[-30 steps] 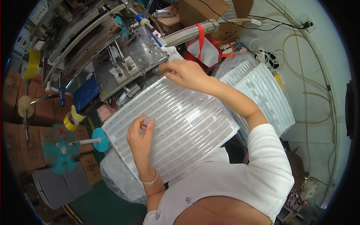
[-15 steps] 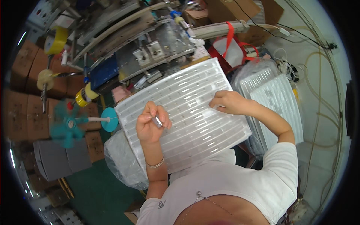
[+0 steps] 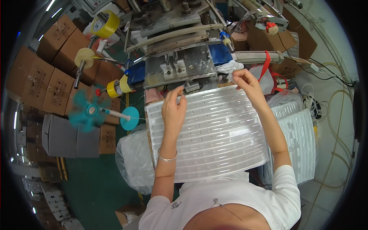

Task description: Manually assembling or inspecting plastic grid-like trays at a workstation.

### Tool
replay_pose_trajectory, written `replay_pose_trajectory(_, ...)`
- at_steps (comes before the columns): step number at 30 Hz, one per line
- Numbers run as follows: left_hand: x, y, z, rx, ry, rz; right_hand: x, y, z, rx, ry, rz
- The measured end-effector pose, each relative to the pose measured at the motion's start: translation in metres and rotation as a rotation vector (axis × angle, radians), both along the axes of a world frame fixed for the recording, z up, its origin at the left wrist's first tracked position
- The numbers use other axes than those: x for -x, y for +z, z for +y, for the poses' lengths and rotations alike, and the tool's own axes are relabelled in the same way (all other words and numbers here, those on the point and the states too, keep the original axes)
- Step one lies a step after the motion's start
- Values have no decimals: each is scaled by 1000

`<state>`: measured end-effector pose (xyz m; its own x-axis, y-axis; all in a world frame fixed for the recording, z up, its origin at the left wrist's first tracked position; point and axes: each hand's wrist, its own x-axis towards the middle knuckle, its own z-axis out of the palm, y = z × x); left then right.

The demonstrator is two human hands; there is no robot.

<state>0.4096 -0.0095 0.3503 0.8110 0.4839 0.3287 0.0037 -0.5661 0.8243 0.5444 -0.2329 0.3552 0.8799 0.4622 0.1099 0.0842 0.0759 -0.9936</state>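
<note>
My left hand reaches over the far left of a white ribbed tray. Its fingertips are beside a small metal block at the front of a steel machine bed. The thumb stands apart from the forefinger, and no piece shows between them. My right hand is raised past the tray's far right edge. Between its thumb and fingers is a small clear, whitish piece, too small to name exactly. Rows of small clear pieces lie in the tray's grooves.
A teal fan and yellow tape rolls stand to the left, before stacked cartons. More clear trays lie at the right, by a red-handled bag. A bagged bundle sits left of the tray.
My view has turned. My left hand, which held a small shiny piece, has moved forward to the metal block. My right hand has lifted from the tray with a small clear piece.
</note>
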Motion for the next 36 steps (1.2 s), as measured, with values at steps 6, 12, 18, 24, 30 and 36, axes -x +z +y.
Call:
replay_pose_trajectory(6,-58,35,19,-814,269,-99,3,19,-1,28,68,-199)
replay_pose_trajectory(12,-100,45,33,-943,189,89,-12,20,48,220,-145,-494)
replay_pose_trajectory(18,-34,39,-5,-103,39,-141,-25,29,122,347,-469,-1259)
replay_pose_trajectory(24,16,13,-48,-22,-129,75,-60,16,148,533,-560,-1281)
replay_pose_trajectory(30,11,9,-67,-87,-237,-1,-45,12,123,425,-508,-1133)
replay_pose_trajectory(36,14,-15,-105,-275,-430,92,-3,16,-8,468,-173,-723)
